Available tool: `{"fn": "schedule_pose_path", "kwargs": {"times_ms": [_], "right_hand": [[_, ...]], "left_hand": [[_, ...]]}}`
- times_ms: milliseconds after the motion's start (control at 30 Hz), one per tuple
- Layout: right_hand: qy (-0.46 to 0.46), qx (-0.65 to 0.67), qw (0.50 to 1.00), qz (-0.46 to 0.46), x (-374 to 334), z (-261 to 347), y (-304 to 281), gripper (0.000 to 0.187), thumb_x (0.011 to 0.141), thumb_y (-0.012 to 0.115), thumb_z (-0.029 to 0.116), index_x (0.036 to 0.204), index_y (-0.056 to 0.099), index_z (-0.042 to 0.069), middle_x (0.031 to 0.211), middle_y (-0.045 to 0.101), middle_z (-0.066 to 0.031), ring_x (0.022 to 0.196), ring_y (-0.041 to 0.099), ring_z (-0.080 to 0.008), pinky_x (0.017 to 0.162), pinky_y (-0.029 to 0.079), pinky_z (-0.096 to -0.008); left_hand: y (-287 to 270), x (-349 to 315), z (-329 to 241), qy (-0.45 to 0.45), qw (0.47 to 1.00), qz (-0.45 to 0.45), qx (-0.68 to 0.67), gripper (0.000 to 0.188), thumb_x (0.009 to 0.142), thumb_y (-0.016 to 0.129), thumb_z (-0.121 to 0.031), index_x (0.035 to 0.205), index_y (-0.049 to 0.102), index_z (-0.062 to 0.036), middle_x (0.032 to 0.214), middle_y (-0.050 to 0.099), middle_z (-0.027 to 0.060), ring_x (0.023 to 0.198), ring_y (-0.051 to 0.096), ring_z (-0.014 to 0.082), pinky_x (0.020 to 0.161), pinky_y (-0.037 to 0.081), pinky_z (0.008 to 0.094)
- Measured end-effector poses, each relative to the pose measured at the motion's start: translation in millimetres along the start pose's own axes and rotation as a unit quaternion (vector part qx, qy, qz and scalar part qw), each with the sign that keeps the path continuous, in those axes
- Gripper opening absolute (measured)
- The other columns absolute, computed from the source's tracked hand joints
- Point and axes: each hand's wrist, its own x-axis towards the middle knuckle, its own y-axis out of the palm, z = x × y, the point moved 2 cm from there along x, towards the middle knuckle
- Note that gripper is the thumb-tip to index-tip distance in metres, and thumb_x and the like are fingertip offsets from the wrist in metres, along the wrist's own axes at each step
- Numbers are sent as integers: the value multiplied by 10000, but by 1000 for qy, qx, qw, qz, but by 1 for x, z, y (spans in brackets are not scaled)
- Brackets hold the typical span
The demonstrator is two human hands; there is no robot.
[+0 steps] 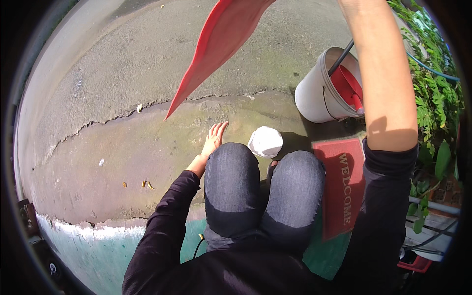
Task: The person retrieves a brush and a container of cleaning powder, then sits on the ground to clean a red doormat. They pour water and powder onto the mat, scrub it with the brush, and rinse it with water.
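The work looks under way, not finished: the red sheet [221, 42] appears raised above the concrete ground [113, 162]. The left hand [213, 141] is beside the left knee [232, 162], fingers extended, seemingly empty; the right arm [386, 73] reaches upward, its hand out of view, grip impossible to tell.

Sunlit outdoor doorstep, likely a home's: red doormat [334, 187], cracked concrete ground [147, 64], leafy plants [435, 93] alongside.
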Motion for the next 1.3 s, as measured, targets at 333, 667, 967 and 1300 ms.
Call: {"fn": "schedule_pose_path", "kwargs": {"times_ms": [333, 667, 967, 1300], "right_hand": [[439, -115, 885, -100, -181, -293, -177, 579, 768, 699, 248, 1210, 456, -36, 1195, 506, -172, 1056, 529, -255, 889, 442, -385], [627, -28, 593, -505, -614, -111, -351, 365, 873, 539, 185, 1170, 471, -16, 1052, 578, -137, 925, 606, -241, 751, 523, -319], [323, 118, 291, -893, -744, -58, -359, 623, 796, 648, 355, 1205, 382, -32, 1196, 448, -131, 1062, 505, -272, 792, 519, -386], [74, 148, 156, -974, -708, -71, -361, 528, 784, 605, 452, 1177, 479, 122, 1126, 504, -40, 946, 529, -194, 693, 501, -301]], "left_hand": [[-55, -89, 74, -176, 970, -168, -3, 748, 694, 679, -172, 1340, 309, -100, 1309, 398, 184, 1231, 354, 350, 1005, 320, 419], [-71, -45, 40, -184, 971, 143, 48, 589, 742, 641, -200, 1269, 416, -62, 1236, 478, 197, 1154, 452, 358, 953, 376, 422], [-138, 151, -29, -90, 981, 80, 149, 359, 850, 541, -194, 1192, 515, -88, 1099, 595, 131, 958, 590, 249, 806, 467, 361], [-88, 136, -128, 28, 972, 187, 138, 381, 825, 572, -196, 1171, 519, -46, 1167, 547, 139, 1103, 508, 280, 937, 387, 362]]}}
